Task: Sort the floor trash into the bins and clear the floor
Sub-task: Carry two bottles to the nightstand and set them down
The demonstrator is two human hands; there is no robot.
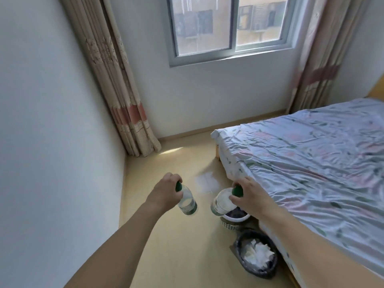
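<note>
- A black-lined bin (257,256) holding white tissue sits nearest, against the bed (311,163).
- Beyond it, the right hand (252,197) pinches a green-capped bottle (221,202) hanging neck-up directly over the white basket bin (230,222).
- The left hand (166,190) grips a second bottle (42,204) well left of it.

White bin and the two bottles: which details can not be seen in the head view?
- White bin: contents hidden by the right bottle and right hand.
- Left bottle: label blurred; cap partly covered by left hand.
- Black bin: only white paper shows.
</note>
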